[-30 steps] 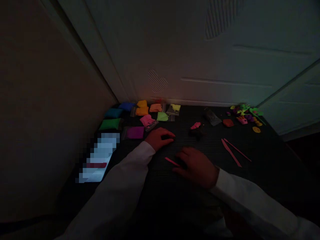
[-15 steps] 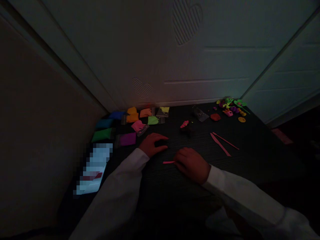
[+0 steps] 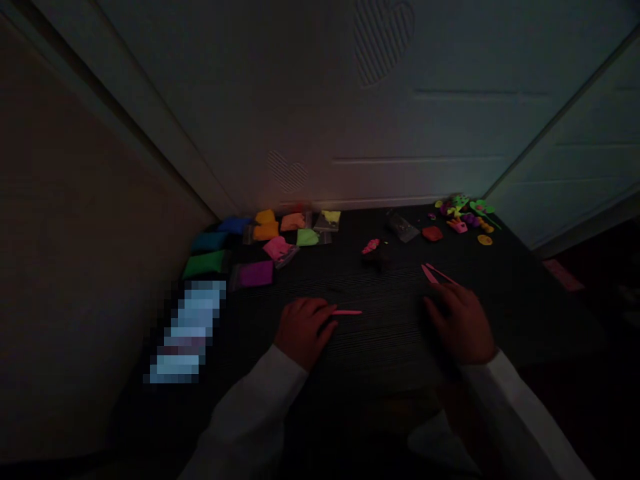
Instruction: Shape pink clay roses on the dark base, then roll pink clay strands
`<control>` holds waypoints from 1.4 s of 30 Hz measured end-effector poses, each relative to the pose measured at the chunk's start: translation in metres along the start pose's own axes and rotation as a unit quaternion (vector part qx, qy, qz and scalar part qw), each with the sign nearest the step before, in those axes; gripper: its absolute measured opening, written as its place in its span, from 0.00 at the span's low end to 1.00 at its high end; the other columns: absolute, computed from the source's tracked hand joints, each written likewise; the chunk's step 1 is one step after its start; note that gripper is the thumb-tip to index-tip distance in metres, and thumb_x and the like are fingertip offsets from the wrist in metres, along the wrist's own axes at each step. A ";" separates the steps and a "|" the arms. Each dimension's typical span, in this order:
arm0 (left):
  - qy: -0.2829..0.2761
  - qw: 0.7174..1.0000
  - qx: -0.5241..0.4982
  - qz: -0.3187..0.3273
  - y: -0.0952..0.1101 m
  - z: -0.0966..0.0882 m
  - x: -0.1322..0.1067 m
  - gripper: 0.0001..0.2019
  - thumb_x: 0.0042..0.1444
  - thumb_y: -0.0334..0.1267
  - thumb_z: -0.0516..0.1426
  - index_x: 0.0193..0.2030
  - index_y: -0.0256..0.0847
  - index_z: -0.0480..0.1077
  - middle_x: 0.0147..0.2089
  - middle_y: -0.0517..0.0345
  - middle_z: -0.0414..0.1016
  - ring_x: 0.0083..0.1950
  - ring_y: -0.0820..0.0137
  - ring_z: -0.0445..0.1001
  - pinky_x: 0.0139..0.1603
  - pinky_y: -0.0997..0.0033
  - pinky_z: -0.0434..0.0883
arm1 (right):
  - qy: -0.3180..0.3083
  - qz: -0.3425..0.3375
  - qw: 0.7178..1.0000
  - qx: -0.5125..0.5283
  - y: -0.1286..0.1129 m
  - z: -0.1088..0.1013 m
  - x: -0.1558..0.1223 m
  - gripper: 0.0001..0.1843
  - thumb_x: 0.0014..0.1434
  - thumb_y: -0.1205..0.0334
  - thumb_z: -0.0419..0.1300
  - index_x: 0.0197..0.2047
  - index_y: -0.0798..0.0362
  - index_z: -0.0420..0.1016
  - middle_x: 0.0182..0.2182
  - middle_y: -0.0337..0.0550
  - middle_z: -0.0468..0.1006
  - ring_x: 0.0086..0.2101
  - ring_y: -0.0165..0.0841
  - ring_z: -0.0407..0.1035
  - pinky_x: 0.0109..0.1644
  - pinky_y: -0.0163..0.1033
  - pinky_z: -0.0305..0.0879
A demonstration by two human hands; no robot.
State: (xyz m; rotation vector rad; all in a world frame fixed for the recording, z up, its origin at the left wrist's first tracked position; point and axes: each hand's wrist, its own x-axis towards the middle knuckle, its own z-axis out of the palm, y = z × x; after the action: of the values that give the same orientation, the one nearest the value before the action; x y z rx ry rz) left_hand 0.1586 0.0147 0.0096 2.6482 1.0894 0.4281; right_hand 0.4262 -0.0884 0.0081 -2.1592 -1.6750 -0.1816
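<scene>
The scene is very dim. My left hand (image 3: 303,330) rests on the dark ribbed mat (image 3: 385,333) with its fingers curled, and a thin pink stick (image 3: 347,312) pokes out to the right from its fingertips. My right hand (image 3: 463,320) lies further right with its fingers stretched forward. It covers the near ends of two pink modelling tools (image 3: 434,272), whose far tips show beyond the fingers. Both arms wear white sleeves.
Several coloured clay bags (image 3: 257,243) lie at the back left, with a purple one (image 3: 256,273) nearest. A small pink and dark clay piece (image 3: 373,248) sits mid-mat. Small clay figures (image 3: 463,217) and a red lump (image 3: 432,233) are at the back right. White panelled doors (image 3: 400,133) stand behind.
My right hand let go of the pink stick and moved right onto the two pink tools. My left hand drew back toward me and now has the stick at its fingertips.
</scene>
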 end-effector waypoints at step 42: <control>0.019 1.000 0.010 -0.015 0.049 0.022 -0.004 0.11 0.55 0.39 0.46 0.37 0.42 0.68 0.32 0.57 0.69 0.37 0.67 0.62 0.38 0.65 0.59 | -0.137 -0.094 0.986 0.027 -0.091 0.010 -0.047 0.15 0.58 0.64 0.46 0.49 0.51 0.63 0.30 0.40 0.71 0.29 0.32 0.64 0.33 0.37 0.56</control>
State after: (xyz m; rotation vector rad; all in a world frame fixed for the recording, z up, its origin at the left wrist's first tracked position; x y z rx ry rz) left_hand 0.1954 -0.0249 0.0049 2.6480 1.1482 0.4660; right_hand 0.3249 -0.1083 0.0037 -2.0578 -2.0117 0.1139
